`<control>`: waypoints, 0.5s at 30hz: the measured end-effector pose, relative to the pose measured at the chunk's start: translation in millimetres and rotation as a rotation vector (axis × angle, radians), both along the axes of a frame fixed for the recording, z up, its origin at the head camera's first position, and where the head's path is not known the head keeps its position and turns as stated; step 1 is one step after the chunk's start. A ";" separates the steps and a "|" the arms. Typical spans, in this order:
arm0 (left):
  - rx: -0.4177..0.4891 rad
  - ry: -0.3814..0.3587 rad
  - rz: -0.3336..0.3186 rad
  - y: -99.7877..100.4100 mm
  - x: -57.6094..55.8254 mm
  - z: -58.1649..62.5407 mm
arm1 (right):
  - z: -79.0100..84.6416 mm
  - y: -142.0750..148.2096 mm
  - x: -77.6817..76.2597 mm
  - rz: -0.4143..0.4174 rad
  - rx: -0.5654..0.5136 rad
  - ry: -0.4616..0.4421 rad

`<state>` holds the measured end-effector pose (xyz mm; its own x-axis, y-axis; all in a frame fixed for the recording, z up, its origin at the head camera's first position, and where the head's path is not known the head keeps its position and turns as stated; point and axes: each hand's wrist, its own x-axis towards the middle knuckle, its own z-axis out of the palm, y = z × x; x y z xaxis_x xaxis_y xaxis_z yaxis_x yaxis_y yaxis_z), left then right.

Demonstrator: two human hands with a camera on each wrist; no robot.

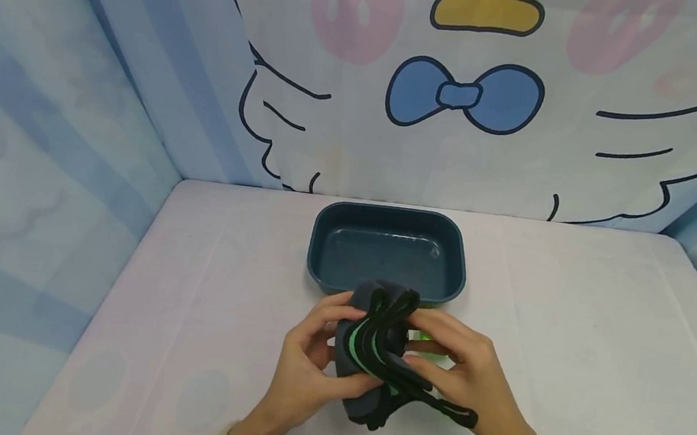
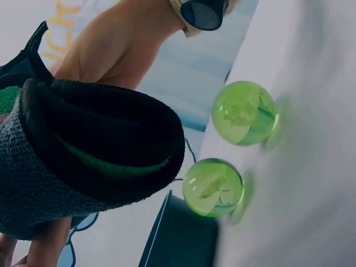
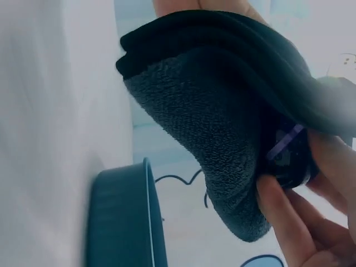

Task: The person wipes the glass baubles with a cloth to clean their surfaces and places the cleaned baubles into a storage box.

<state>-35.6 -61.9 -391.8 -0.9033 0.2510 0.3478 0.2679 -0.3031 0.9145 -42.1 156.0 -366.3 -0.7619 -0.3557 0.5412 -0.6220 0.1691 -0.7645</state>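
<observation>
A soft dark grey fabric wrap (image 1: 360, 410) with black edging and green stripes is held up in front of the person, its black straps (image 1: 385, 320) bunched and trailing to the right. The left hand (image 1: 307, 369) grips its left side, thumb across the front. Fingers of the right hand (image 1: 468, 358) pinch the opposite side among the straps. In the right wrist view, a dark shiny part (image 3: 289, 158) with a purple band shows between the fabric and the fingers; I cannot tell what it is. The left wrist view shows the wrap's folded, black-lined end.
A dark teal basin (image 1: 390, 250) stands just beyond the hands on the pale table (image 1: 595, 357). Two clear green balls (image 2: 245, 114) rest on the table near it, mostly hidden by the right hand from above. Printed cloth (image 1: 345, 132) hangs behind the table.
</observation>
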 end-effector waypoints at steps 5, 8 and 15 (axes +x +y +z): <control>0.012 -0.002 0.025 0.3 -0.4 0.8 | 3.1 -2.0 3.7 -0.097 0.055 -0.017; 0.014 -0.007 0.047 -0.1 -0.4 1.4 | 4.5 -0.7 4.4 -0.076 0.087 0.036; 0.054 -0.025 0.044 -0.2 0.4 1.9 | 3.8 -2.0 -0.6 0.046 0.118 0.283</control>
<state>-35.2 -62.1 -389.9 -0.9217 0.1920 0.3371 0.2595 -0.3408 0.9036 -42.7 154.0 -362.5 -0.5690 -0.4592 0.6822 -0.8162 0.2136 -0.5369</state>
